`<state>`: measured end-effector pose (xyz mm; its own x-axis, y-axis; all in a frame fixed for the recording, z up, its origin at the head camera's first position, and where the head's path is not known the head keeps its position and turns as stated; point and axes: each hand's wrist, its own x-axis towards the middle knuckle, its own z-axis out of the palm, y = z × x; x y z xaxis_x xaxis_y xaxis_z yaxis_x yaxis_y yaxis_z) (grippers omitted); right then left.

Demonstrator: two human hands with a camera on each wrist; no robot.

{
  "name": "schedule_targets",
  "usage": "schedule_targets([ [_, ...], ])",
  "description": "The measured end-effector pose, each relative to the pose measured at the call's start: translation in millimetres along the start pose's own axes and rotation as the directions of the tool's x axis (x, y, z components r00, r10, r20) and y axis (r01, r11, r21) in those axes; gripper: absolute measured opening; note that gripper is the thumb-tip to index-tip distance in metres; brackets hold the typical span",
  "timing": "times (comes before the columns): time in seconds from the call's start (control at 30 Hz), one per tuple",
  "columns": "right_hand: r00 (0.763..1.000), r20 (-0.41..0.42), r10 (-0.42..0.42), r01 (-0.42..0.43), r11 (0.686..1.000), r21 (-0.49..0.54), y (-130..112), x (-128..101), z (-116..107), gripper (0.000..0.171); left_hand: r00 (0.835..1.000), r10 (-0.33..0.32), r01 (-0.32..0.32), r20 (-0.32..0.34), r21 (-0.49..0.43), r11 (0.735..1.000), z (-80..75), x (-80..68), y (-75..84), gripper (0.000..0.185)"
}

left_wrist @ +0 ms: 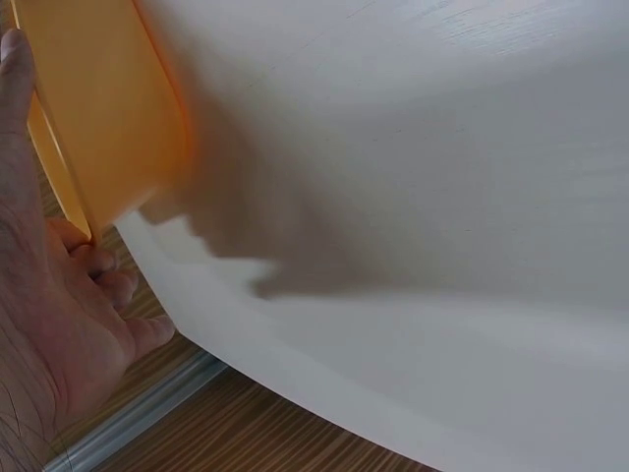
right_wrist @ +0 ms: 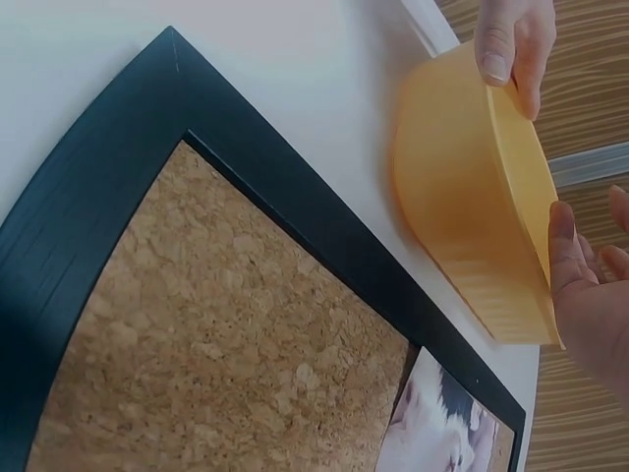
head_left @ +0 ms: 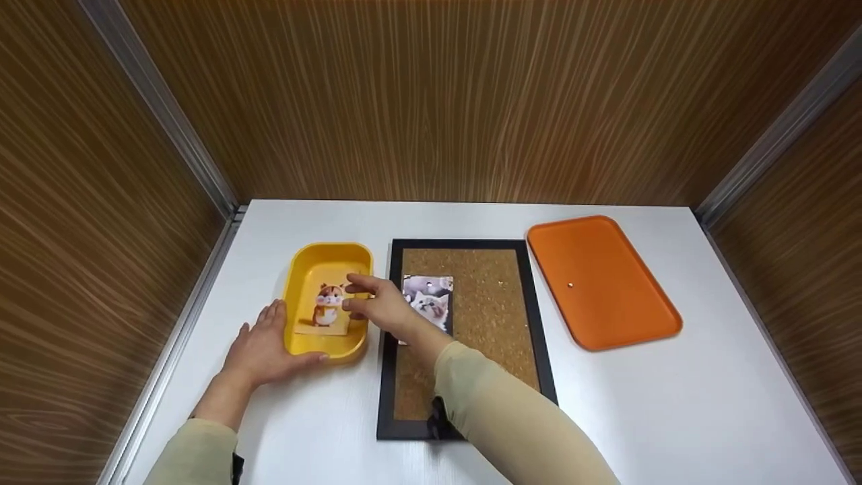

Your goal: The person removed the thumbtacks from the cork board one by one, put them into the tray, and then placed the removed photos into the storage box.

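— Hamster card [head_left: 328, 306], where does it sit?

— Inside the yellow tray [head_left: 304, 266], leaning toward the near end, picture side up. The tray stands on the white table [head_left: 673, 404], just left of the cork board [head_left: 495, 316].

— What is the right hand [head_left: 377, 303] doing?

— It reaches over the tray's right wall, fingers curled at the card's right edge. From the head view the thumb and fingers seem to pinch that edge, though the exact contact is small. The right wrist view shows only the fingertips beside the tray's rim, with the card hidden behind the wall.

— And the left hand [head_left: 262, 347]?

— It lies relaxed and flat on the table against the tray's near left corner, thumb along the near wall, fingers stretched up the left side. The left wrist view shows the palm [left_wrist: 59, 324] pressed against the tray's outer wall [left_wrist: 108, 118]. It grasps nothing; it only rests against the tray.

— What else is on the table?

— The cork board has a black frame [head_left: 387, 337] and lies flat in the middle. A cat photo [head_left: 431, 300] is on its upper left part, with a pin at its top. The right forearm in a beige sleeve [head_left: 512, 411] crosses the board's lower part. An orange tray [head_left: 626, 316] lies to the right of the board, slightly turned, with one small pin [head_left: 571, 285] in it. Brown wood-grain walls [head_left: 431, 101] close the table in on three sides.
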<state>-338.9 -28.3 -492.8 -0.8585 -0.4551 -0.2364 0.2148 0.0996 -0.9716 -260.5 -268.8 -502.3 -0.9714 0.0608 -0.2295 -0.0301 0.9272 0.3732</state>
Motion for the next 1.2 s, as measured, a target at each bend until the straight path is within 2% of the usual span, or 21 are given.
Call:
schedule_targets([
  [0.3, 0.999, -0.015, -0.045, 0.045, 0.998, 0.031, -4, -4, -18, 0.063, 0.999, -0.025, 0.026, 0.025, -0.01, 1.0, -1.1, 0.7, 1.2, 0.141],
  [0.47, 0.998, -0.023, -0.057, 0.057, 0.998, -0.001, -5, -11, -32, 0.06, 0.999, -0.032, 0.033, 0.035, -0.02, 0.999, -0.8, 0.3, 0.6, 0.142],
  [0.73, 0.993, -0.055, -0.106, 0.107, 0.994, 0.025, -3, -19, -59, 0.061, 0.999, -0.023, 0.023, 0.027, -0.006, 1.0, -0.1, 0.6, 2.7, 0.142],
  [0.9, 0.987, -0.086, -0.134, 0.135, 0.991, 0.012, 0, -24, -77, 0.063, 0.999, -0.019, 0.02, 0.031, -0.009, 1.0, -0.3, -0.2, 3.6, 0.143],
  [1.2, 0.979, -0.129, -0.157, 0.155, 0.988, -0.028, 6, -34, -105, 0.064, 1.0, 0.007, -0.006, -0.005, 0.012, 1.0, -4.8, -2.1, 8.6, 0.142],
])
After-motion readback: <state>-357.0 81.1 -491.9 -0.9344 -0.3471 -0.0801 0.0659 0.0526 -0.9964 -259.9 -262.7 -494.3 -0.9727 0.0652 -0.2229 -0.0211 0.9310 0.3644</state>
